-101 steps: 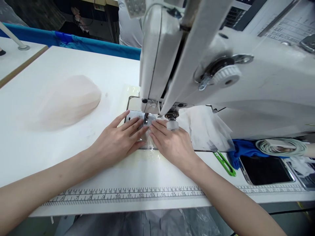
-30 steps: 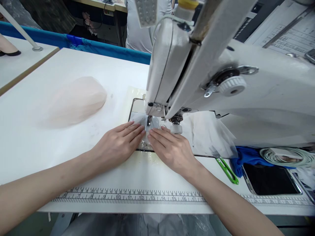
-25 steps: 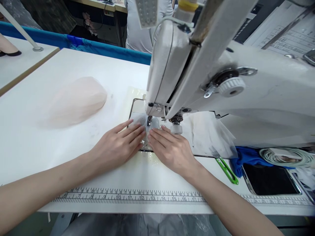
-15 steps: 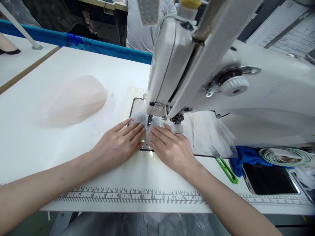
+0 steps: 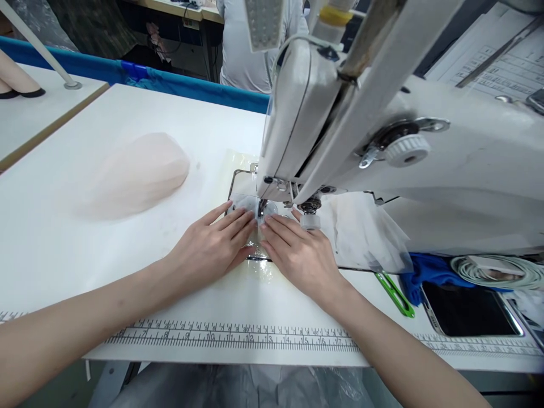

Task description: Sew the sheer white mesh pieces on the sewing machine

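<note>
Beneath the overhanging sewing machine [image 5: 382, 181], both hands [image 5: 212, 243] [image 5: 304, 255] lie flat, unclenched; rightward, green tool [image 5: 404, 306] and phone [image 5: 471, 309].

The person's left hand [image 5: 212, 247] and right hand [image 5: 305, 256] were bare, with slim, tapering fingers [image 5: 237, 226]. The left forearm [image 5: 102, 306] and right forearm [image 5: 391, 340] were slender and uncovered to the borders of the view; a small round spot [image 5: 121, 302] marked the left one. Over the lap showed a creased grey garment [image 5: 208, 388], with clear, crinkled plastic [image 5: 345, 385] toward its right; whether that was worn could not be told.
</note>
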Motion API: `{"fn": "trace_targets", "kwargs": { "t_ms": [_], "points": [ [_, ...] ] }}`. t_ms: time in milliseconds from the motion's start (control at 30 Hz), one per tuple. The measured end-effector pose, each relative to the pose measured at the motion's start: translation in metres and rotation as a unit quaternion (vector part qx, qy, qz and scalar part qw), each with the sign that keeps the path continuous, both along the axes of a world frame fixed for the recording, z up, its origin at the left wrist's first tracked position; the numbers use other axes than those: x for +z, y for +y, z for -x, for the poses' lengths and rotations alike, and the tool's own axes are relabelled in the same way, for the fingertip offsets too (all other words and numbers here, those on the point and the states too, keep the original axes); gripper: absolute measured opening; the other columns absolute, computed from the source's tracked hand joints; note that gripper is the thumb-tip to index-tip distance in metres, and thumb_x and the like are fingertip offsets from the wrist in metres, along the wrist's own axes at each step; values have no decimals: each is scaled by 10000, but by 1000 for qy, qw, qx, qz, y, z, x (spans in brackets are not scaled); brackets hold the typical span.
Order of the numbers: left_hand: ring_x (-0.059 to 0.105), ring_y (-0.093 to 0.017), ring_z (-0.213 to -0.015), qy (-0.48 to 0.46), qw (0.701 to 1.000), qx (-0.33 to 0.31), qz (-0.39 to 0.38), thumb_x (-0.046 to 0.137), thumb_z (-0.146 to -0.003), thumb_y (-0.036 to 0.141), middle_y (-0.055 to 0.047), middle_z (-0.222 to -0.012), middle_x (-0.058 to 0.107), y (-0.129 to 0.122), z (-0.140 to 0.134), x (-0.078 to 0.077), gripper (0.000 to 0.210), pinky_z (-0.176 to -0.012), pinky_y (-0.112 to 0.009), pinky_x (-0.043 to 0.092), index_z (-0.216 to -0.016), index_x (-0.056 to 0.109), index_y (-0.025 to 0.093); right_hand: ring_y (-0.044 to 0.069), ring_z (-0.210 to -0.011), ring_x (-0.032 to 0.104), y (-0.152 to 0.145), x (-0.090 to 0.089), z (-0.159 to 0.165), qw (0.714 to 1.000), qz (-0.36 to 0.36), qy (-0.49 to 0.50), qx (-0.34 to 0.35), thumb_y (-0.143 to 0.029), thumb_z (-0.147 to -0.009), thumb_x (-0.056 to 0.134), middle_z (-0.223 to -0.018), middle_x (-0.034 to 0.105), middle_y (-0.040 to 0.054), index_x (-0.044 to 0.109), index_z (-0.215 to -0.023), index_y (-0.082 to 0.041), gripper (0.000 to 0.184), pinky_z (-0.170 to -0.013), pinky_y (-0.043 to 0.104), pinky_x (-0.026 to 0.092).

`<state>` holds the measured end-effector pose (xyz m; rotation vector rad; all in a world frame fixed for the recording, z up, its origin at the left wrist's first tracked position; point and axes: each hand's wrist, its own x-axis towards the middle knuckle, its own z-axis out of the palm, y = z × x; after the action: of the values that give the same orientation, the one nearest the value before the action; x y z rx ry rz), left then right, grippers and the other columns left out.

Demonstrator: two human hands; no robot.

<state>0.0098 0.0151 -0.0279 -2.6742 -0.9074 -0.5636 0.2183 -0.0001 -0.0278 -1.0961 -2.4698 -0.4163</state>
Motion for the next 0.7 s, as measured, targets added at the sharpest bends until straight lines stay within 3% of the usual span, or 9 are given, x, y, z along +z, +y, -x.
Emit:
{"fn": "trace_targets", "kwargs": {
  "t_ms": [467,700],
  "points": [
    [643,-261,-1131,-22,1000,-3,-10,478,-974,378,-136,-1209,679,18,-2,-5,424,-1003,-424,514,-1177,651,48,206,-916,689,9,-1,-2,999,-13,-29,-33,-284,-974,507,-897,772,75,720,-1067,-137,275,-1041,423,436],
    [584,-272,-1209,-28,998,27,41,466,-980,354,-129,-1254,656,25,2,-4,409,-1083,-433,435,-1243,614,77,185,-899,682,8,6,-6,999,-19,-26,-38,-301,-982,494,-992,763,49,721,-1064,-147,286,-1077,404,380]
  ]
}}
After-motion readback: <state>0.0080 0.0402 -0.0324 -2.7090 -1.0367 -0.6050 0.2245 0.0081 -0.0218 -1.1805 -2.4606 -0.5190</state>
